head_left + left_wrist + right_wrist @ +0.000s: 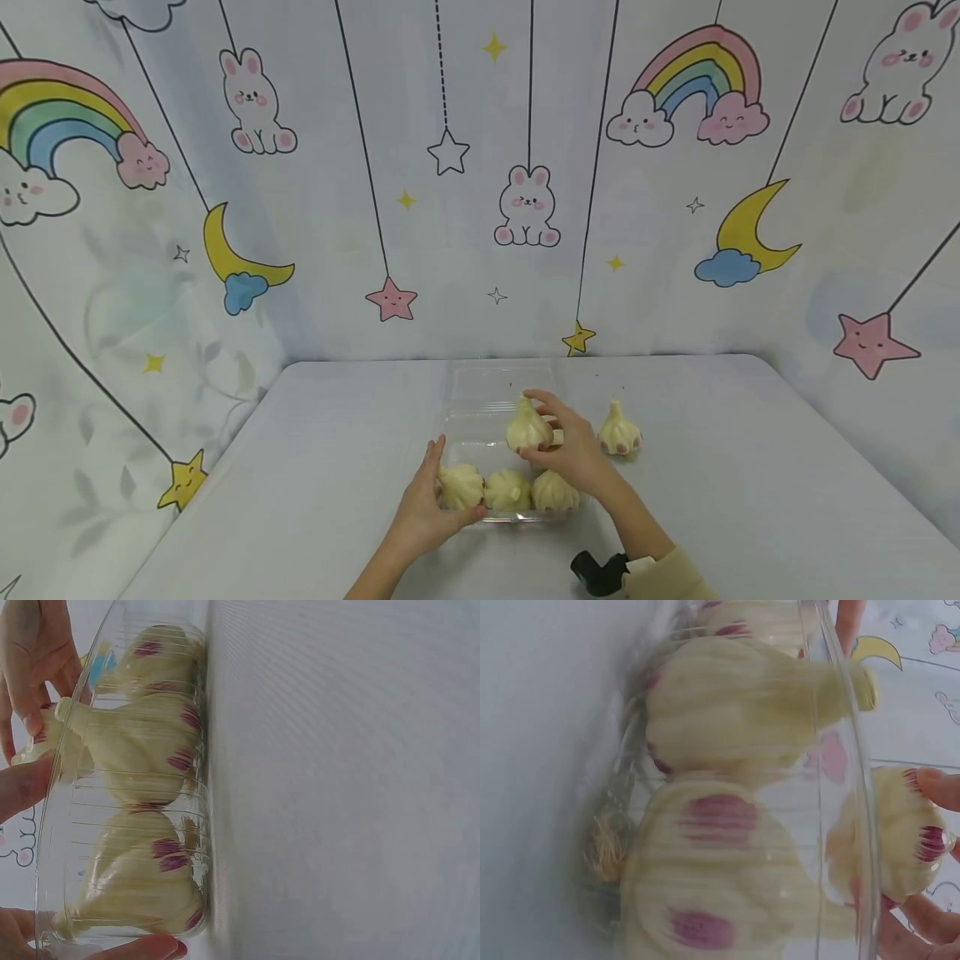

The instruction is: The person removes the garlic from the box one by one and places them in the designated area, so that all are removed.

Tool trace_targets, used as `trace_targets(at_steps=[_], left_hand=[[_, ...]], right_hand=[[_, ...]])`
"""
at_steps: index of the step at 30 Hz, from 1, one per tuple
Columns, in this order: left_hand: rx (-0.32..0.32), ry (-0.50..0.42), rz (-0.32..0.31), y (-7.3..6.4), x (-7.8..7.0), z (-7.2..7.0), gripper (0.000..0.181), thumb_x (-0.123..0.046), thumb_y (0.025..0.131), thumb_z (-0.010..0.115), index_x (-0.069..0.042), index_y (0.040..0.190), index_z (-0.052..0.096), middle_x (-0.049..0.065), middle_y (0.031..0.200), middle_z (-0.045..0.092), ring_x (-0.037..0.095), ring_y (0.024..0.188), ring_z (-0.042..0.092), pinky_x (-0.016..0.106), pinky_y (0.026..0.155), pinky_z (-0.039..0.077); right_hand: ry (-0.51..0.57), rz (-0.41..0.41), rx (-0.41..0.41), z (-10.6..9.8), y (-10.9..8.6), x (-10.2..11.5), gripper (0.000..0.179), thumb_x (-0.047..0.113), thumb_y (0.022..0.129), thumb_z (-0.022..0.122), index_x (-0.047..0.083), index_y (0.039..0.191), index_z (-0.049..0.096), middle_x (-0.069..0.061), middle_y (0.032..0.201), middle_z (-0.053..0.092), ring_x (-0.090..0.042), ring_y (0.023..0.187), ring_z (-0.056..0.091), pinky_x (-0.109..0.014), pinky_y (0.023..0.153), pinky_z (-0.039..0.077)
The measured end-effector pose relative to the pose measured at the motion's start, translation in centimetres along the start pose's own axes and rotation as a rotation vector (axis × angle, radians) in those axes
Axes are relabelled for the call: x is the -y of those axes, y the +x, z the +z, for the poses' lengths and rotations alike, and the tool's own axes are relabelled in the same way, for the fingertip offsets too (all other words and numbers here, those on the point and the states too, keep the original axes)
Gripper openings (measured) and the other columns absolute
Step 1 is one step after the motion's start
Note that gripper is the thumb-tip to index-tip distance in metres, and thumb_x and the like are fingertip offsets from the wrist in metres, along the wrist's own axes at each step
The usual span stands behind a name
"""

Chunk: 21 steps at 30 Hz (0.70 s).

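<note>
Standing lower centre, one clear container [517,518] is gripped by the left hand [430,507]; three garlic bulbs [508,492] are counted inside, a fourth bulb [527,428] pinched by the right hand [576,447], a fifth bulb [619,431] lower right.

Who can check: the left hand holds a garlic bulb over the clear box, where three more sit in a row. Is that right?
No: the right hand, not the left hand, holds the garlic bulb over the clear box, as the head view shows. The rest stands.
</note>
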<state>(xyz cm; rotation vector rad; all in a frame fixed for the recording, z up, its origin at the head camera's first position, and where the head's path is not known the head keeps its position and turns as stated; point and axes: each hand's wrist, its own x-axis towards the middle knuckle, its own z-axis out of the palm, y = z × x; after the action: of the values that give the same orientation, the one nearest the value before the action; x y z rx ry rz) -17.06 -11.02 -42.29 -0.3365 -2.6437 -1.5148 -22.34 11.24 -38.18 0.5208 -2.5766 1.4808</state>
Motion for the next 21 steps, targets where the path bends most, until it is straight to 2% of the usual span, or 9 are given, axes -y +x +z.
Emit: trace_targets(at_steps=[4, 11, 21], left_hand=[[-0.008, 0.020, -0.009, -0.1, -0.1, 0.1, 0.106, -0.028, 0.067, 0.081, -0.002, 0.145, 0.014, 0.031, 0.146, 0.010, 0.051, 0.123, 0.031, 0.056, 0.092, 0.038], [-0.012, 0.028, -0.015, -0.1, 0.0, 0.2, 0.106, -0.030, 0.067, 0.081, -0.004, 0.145, 0.015, 0.030, 0.146, 0.011, 0.050, 0.126, 0.027, 0.058, 0.095, 0.034], [0.014, -0.006, -0.002, -0.1, 0.0, 0.0, 0.105, -0.027, 0.069, 0.081, -0.005, 0.146, 0.012, 0.031, 0.146, 0.007, 0.052, 0.122, 0.031, 0.056, 0.092, 0.039]], right_hand=[[0.008, 0.007, -0.004, -0.7, -0.2, -0.5, 0.071, 0.010, 0.071, 0.079, 0.029, 0.130, 0.046, -0.016, 0.122, 0.051, -0.035, 0.105, 0.052, -0.027, 0.068, 0.054], [0.009, 0.026, -0.031, -2.1, -0.7, -0.9, 0.071, 0.007, 0.071, 0.078, 0.025, 0.131, 0.045, -0.018, 0.123, 0.050, -0.038, 0.106, 0.052, -0.030, 0.071, 0.054], [-0.004, 0.009, -0.049, -4.1, -1.3, -1.7, 0.071, 0.007, 0.073, 0.077, 0.024, 0.133, 0.043, -0.020, 0.124, 0.049, -0.040, 0.109, 0.051, -0.029, 0.073, 0.054]])
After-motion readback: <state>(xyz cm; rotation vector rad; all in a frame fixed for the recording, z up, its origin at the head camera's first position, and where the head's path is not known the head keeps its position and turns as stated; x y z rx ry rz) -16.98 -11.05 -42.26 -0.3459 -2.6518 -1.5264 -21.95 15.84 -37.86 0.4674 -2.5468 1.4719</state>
